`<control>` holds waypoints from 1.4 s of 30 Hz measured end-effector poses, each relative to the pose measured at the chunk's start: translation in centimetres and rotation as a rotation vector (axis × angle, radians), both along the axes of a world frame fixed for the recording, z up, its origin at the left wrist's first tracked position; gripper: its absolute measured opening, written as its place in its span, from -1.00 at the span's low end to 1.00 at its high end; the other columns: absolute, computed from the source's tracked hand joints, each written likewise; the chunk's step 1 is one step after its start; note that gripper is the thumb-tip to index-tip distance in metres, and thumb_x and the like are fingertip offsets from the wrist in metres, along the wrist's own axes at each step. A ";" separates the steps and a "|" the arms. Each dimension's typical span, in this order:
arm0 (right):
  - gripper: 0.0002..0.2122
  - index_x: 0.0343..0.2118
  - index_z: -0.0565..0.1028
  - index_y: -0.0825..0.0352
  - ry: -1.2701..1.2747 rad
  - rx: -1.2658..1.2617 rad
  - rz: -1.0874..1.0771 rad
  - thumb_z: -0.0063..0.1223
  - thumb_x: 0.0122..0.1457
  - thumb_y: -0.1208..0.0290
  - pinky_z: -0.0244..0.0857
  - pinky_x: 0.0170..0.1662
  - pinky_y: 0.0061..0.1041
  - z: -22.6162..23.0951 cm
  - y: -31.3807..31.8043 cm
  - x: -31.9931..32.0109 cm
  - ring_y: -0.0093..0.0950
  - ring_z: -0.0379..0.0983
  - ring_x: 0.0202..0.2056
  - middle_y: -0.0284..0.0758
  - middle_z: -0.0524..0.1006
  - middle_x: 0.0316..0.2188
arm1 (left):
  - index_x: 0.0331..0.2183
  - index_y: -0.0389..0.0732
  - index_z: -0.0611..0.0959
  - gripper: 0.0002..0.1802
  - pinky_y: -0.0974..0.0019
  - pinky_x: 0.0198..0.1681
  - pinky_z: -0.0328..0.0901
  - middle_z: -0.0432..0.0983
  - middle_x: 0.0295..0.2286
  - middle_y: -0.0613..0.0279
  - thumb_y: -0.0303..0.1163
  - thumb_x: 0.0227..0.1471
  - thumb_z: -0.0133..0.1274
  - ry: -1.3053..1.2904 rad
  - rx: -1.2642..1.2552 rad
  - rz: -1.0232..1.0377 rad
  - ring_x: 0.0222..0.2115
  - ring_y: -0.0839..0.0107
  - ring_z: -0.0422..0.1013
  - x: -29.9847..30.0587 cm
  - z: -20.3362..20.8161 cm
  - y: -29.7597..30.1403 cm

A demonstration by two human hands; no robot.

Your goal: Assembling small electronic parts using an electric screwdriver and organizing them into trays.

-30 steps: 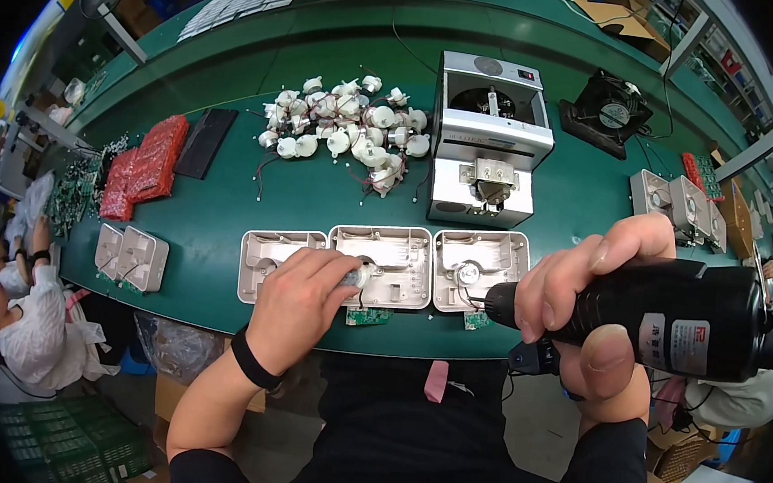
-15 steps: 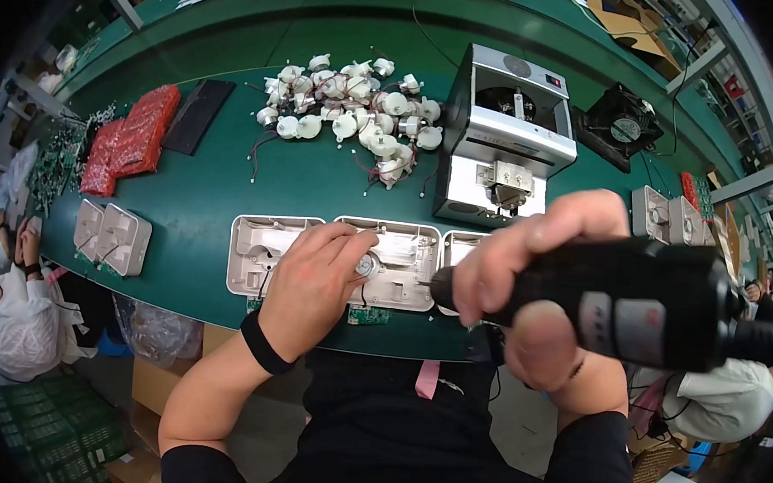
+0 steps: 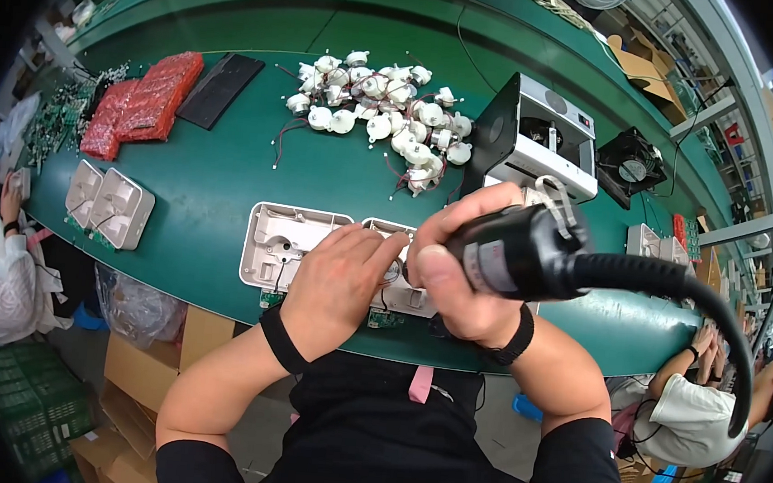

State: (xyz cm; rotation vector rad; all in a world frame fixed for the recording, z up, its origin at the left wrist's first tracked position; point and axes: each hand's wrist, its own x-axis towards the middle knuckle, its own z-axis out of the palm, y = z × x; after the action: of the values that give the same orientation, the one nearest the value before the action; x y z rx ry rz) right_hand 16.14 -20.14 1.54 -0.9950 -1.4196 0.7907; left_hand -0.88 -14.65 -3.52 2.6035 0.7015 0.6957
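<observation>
Here's the black power driver (image 3: 503,255), just right of the frame's centre, and my right hand (image 3: 468,298) is wrapped firmly round it, its tip hidden behind my fingers. Right under it sits the middle housing (image 3: 413,302), pale and open. My left hand (image 3: 336,283) comes in from the left, fingertips down at a small round motor (image 3: 393,271) inside; whether they pinch it or only press, I can't tell. My two hands are close together, each on its own thing. The left housing (image 3: 266,246) stands just beside, and a green circuit board (image 3: 387,320) pokes out below. A thick black cable (image 3: 665,275) swings off right. Farther up the tabletop (image 3: 200,192), white motors (image 3: 375,104) heap at top centre, a silver-and-black machine (image 3: 560,171) at upper right, red bubble-wrapped packs (image 3: 148,100) at upper left.
</observation>
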 end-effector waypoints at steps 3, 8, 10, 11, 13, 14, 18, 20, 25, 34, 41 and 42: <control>-0.66 -0.09 0.21 0.34 -0.061 -0.014 -0.042 0.11 0.15 0.53 0.36 -0.48 -0.49 -0.6 0.1 -0.3 -0.51 0.39 -0.59 -0.26 0.44 -0.54 | -0.02 -0.21 0.49 -0.44 0.11 0.11 0.26 0.52 -0.30 0.11 -0.59 -0.15 0.16 -0.029 0.003 -0.008 -0.16 0.14 0.45 0.1 -0.2 -0.1; -0.67 -0.08 0.24 0.34 0.115 0.051 -0.088 0.11 0.15 0.53 0.35 -0.51 -0.48 0.7 -0.4 0.1 -0.50 0.39 -0.61 -0.26 0.45 -0.53 | -0.02 -0.21 0.49 -0.44 0.10 0.09 0.28 0.51 -0.30 0.08 -0.55 -0.14 0.20 -0.001 -0.028 -0.017 -0.15 0.13 0.44 0.1 0.3 -0.1; -0.69 -0.08 0.25 0.32 0.284 0.152 -0.077 0.09 0.19 0.48 0.34 -0.53 -0.47 1.9 -1.3 1.0 -0.48 0.38 -0.62 -0.27 0.45 -0.53 | -0.02 -0.21 0.51 -0.46 0.09 0.05 0.28 0.50 -0.30 0.08 -0.48 -0.12 0.24 -0.052 -0.097 0.004 -0.16 0.11 0.44 -0.2 0.7 -0.4; -0.71 -0.07 0.25 0.31 0.346 0.220 -0.065 0.07 0.21 0.43 0.33 -0.55 -0.47 2.6 -2.1 2.2 -0.47 0.37 -0.63 -0.27 0.44 -0.53 | -0.03 -0.21 0.52 -0.46 0.09 0.03 0.29 0.50 -0.30 0.08 -0.45 -0.11 0.26 -0.079 -0.136 0.019 -0.17 0.10 0.43 -0.5 0.8 -0.7; -0.74 -0.09 0.26 0.30 0.279 0.329 -0.162 0.01 0.26 0.36 0.32 -0.55 -0.45 4.3 -3.5 5.2 -0.44 0.34 -0.65 -0.27 0.42 -0.55 | -0.03 -0.22 0.53 -0.46 0.09 0.01 0.29 0.50 -0.29 0.08 -0.41 -0.11 0.27 -0.077 -0.107 0.086 -0.18 0.09 0.42 -1.6 2.1 -1.4; -0.74 -0.09 0.26 0.30 0.279 0.328 -0.167 0.01 0.26 0.36 0.32 -0.55 -0.45 5.0 -3.8 6.4 -0.44 0.34 -0.65 -0.27 0.42 -0.55 | -0.03 -0.22 0.53 -0.45 0.08 -0.02 0.29 0.49 -0.28 0.08 -0.36 -0.11 0.29 -0.070 -0.080 0.159 -0.19 0.08 0.42 -2.3 2.7 -1.7; -0.79 -0.12 0.29 0.31 0.205 0.387 -0.362 -0.03 0.27 0.36 0.31 -0.56 -0.44 6.4 -3.3 9.3 -0.43 0.33 -0.66 -0.28 0.41 -0.55 | -0.04 -0.22 0.55 -0.44 0.07 -0.06 0.28 0.48 -0.25 0.09 -0.28 -0.11 0.31 0.067 -0.037 0.241 -0.20 0.07 0.40 -4.0 2.5 -2.9; -0.81 -0.14 0.30 0.32 0.161 0.370 -0.396 -0.06 0.29 0.37 0.30 -0.56 -0.44 6.4 -2.6 10.1 -0.43 0.33 -0.66 -0.28 0.40 -0.55 | -0.05 -0.22 0.56 -0.44 0.07 -0.07 0.27 0.47 -0.24 0.09 -0.26 -0.10 0.31 0.134 -0.025 0.261 -0.20 0.07 0.39 -4.1 2.3 -3.3; -0.84 -0.18 0.33 0.34 0.126 0.278 -0.459 -0.07 0.29 0.39 0.29 -0.56 -0.45 5.3 -1.0 10.4 -0.43 0.34 -0.66 -0.28 0.40 -0.57 | -0.07 -0.22 0.57 -0.46 0.06 -0.05 0.27 0.46 -0.22 0.09 -0.22 -0.10 0.31 0.086 -0.024 0.202 -0.16 0.08 0.38 -3.6 1.2 -4.1; -0.85 -0.26 0.36 0.37 0.132 0.328 -0.444 0.00 0.27 0.39 0.30 -0.56 -0.46 6.3 -1.0 8.6 -0.46 0.35 -0.66 -0.30 0.40 -0.60 | -0.19 -0.18 0.62 -0.63 0.02 0.01 0.26 0.45 -0.19 0.00 -0.26 -0.06 0.28 0.077 -0.015 0.169 -0.12 0.00 0.36 -3.7 0.0 -4.9; -0.83 -0.19 0.33 0.34 0.110 0.111 -0.496 -0.05 0.28 0.35 0.29 -0.55 -0.45 6.1 -0.5 9.0 -0.45 0.34 -0.65 -0.31 0.39 -0.57 | -0.24 -0.17 0.63 -0.73 -0.01 0.04 0.25 0.42 -0.15 -0.04 -0.33 -0.03 0.24 0.065 -0.025 0.131 -0.10 -0.02 0.35 -3.4 -0.3 -5.3; -0.81 -0.17 0.32 0.33 0.160 0.135 -0.438 -0.04 0.28 0.33 0.29 -0.54 -0.45 6.1 -1.1 8.2 -0.45 0.34 -0.65 -0.31 0.38 -0.57 | -0.24 -0.17 0.63 -0.74 -0.02 0.05 0.24 0.42 -0.14 -0.04 -0.35 -0.04 0.24 0.057 -0.030 0.129 -0.10 -0.01 0.35 -3.2 -0.3 -5.4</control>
State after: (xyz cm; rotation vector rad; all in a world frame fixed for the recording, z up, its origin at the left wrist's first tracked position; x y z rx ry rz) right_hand 24.36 -21.25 7.59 -1.0619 -1.0505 0.4342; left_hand -4.06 -20.09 -3.80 2.5775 0.8976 0.6446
